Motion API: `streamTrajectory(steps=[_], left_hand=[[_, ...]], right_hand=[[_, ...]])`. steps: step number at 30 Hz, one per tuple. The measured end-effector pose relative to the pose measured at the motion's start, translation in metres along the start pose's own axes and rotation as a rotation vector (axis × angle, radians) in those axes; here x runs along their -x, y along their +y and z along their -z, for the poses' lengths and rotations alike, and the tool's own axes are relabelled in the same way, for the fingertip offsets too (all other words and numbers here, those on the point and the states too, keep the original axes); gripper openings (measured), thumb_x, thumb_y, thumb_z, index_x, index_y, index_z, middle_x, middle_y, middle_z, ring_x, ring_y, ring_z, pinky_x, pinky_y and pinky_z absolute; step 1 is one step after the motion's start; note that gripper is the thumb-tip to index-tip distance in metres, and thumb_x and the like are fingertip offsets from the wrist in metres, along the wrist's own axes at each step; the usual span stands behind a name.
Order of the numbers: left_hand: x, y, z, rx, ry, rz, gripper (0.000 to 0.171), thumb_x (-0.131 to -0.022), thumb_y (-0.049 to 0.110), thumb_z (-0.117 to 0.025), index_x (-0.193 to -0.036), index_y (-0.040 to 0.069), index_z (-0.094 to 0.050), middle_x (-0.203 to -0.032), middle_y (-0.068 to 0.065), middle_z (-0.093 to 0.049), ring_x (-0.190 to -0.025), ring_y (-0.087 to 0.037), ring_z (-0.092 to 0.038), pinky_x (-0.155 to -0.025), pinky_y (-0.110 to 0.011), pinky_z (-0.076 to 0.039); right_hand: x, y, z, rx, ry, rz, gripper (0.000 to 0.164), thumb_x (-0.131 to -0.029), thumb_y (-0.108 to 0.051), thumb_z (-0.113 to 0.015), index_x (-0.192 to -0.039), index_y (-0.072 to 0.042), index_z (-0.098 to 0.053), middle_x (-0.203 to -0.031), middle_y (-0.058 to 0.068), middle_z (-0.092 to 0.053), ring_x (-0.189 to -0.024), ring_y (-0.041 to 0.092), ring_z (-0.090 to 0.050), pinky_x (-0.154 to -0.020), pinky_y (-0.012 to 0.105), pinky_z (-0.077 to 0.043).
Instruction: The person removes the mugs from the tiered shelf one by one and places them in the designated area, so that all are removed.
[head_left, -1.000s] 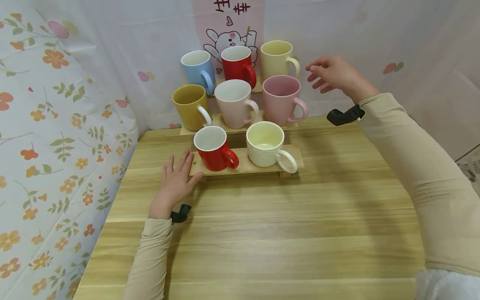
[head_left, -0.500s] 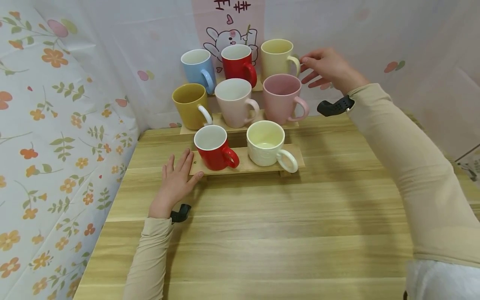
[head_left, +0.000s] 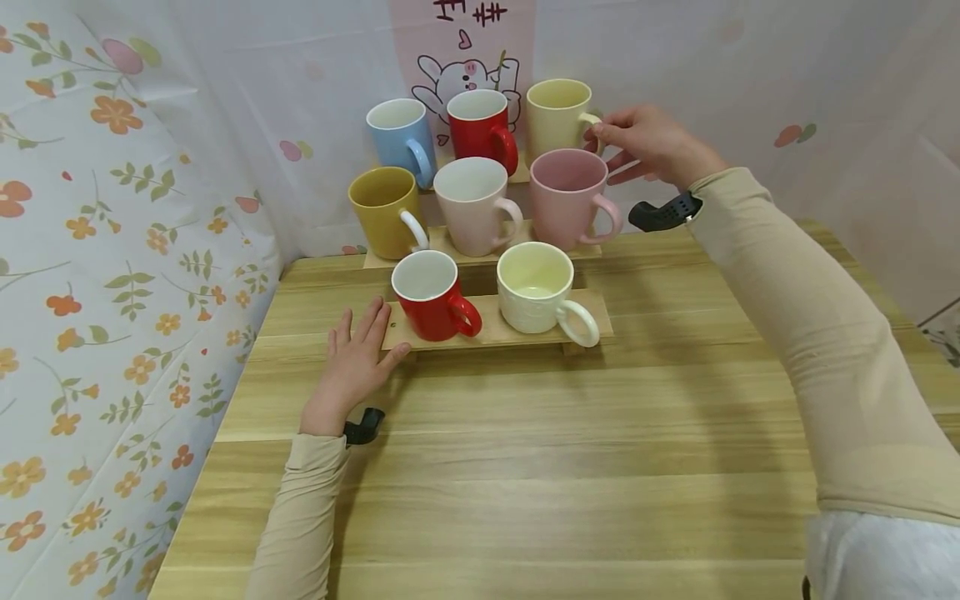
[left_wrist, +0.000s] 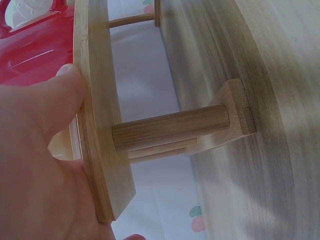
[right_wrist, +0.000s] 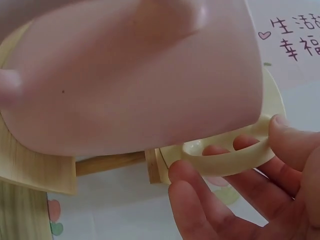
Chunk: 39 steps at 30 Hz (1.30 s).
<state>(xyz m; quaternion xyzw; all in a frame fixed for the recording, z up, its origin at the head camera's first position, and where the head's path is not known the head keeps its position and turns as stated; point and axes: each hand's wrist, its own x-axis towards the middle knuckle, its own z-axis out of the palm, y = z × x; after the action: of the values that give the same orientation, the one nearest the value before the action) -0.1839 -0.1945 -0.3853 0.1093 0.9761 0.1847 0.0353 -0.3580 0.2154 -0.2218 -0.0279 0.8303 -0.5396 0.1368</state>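
Note:
My right hand (head_left: 654, 146) is at the pale yellow mug (head_left: 551, 129) on the right of the top tier. Its fingers pass through the mug's handle (right_wrist: 225, 162) and the thumb bears on it. In front of that mug is the dusty pink mug (head_left: 566, 200), which fills much of the right wrist view. My left hand (head_left: 348, 367) rests at the left end of the wooden mug stand's front board (head_left: 487, 317), fingers straight and spread, thumb along the front edge. Closest to it is a red mug (head_left: 431, 308) with a white inside.
On the front board also stands a cream mug (head_left: 528, 296). A mustard mug (head_left: 382, 217) and a pale pink mug (head_left: 468, 212) share the middle tier. A blue mug (head_left: 401, 137) and another red mug (head_left: 476, 129) are behind. The stand sits on a wooden table (head_left: 525, 467) against curtains.
My right hand has moved left to the pale yellow mug's handle, and its fingers have gone through it. The left hand has stayed on the front board. The mugs have not moved.

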Motion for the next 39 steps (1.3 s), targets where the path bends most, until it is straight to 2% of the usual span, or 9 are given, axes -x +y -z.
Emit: streamTrajectory(steps=[5, 13, 27, 31, 35, 39], left_hand=[[0.001, -0.001, 0.000, 0.003, 0.000, 0.004, 0.074, -0.097, 0.047, -0.046, -0.153, 0.008, -0.017, -0.161, -0.011, -0.008, -0.142, -0.051, 0.003, -0.109, -0.070, -0.002], [-0.001, 0.000, 0.000, 0.000, -0.001, 0.008, 0.075, -0.097, 0.050, -0.046, -0.154, 0.010, -0.017, -0.162, -0.008, -0.008, -0.143, -0.049, 0.003, -0.110, -0.069, -0.003], [-0.003, 0.001, 0.003, 0.009, -0.005, 0.019, 0.075, -0.097, 0.049, -0.046, -0.154, 0.010, -0.015, -0.162, -0.009, -0.007, -0.142, -0.051, 0.003, -0.109, -0.071, -0.003], [-0.005, 0.002, 0.005, 0.003, -0.006, 0.022, 0.076, -0.097, 0.050, -0.045, -0.154, 0.011, -0.015, -0.162, -0.008, -0.006, -0.143, -0.050, 0.003, -0.110, -0.070, -0.003], [-0.004, 0.002, 0.004, 0.002, -0.007, 0.020, 0.076, -0.097, 0.049, -0.046, -0.154, 0.010, -0.016, -0.162, -0.008, -0.007, -0.143, -0.049, 0.003, -0.110, -0.070, -0.003], [-0.002, 0.003, 0.002, 0.006, -0.001, 0.014, 0.075, -0.097, 0.047, -0.048, -0.153, 0.008, -0.017, -0.162, -0.010, -0.008, -0.142, -0.051, 0.002, -0.109, -0.070, -0.004]], right_hand=[[-0.002, -0.001, -0.003, -0.079, -0.025, -0.012, 0.020, -0.098, -0.030, -0.052, -0.096, -0.012, -0.060, -0.090, -0.003, -0.056, -0.066, 0.009, -0.067, -0.061, 0.024, -0.057], [-0.002, 0.001, -0.004, -0.211, -0.066, 0.024, 0.024, -0.099, -0.021, -0.050, -0.082, -0.008, -0.060, -0.085, 0.000, -0.056, -0.061, 0.010, -0.061, -0.061, 0.019, -0.054], [0.003, 0.011, 0.000, -0.159, -0.021, 0.073, 0.022, -0.099, -0.026, -0.046, -0.099, -0.004, -0.050, -0.092, 0.001, -0.053, -0.070, 0.010, -0.064, -0.066, 0.018, -0.055], [0.006, 0.015, 0.007, -0.251, -0.037, 0.085, 0.022, -0.099, -0.024, -0.046, -0.101, -0.001, -0.047, -0.086, 0.004, -0.055, -0.069, 0.013, -0.066, -0.066, 0.021, -0.057], [0.010, 0.022, 0.015, -0.360, -0.074, 0.100, 0.019, -0.099, -0.017, -0.046, -0.096, 0.002, -0.049, -0.080, 0.008, -0.058, -0.070, 0.018, -0.068, -0.068, 0.025, -0.058], [0.017, 0.031, 0.021, -0.399, -0.093, 0.123, 0.019, -0.099, -0.015, -0.046, -0.094, 0.003, -0.051, -0.079, 0.010, -0.059, -0.073, 0.020, -0.068, -0.071, 0.027, -0.058]])
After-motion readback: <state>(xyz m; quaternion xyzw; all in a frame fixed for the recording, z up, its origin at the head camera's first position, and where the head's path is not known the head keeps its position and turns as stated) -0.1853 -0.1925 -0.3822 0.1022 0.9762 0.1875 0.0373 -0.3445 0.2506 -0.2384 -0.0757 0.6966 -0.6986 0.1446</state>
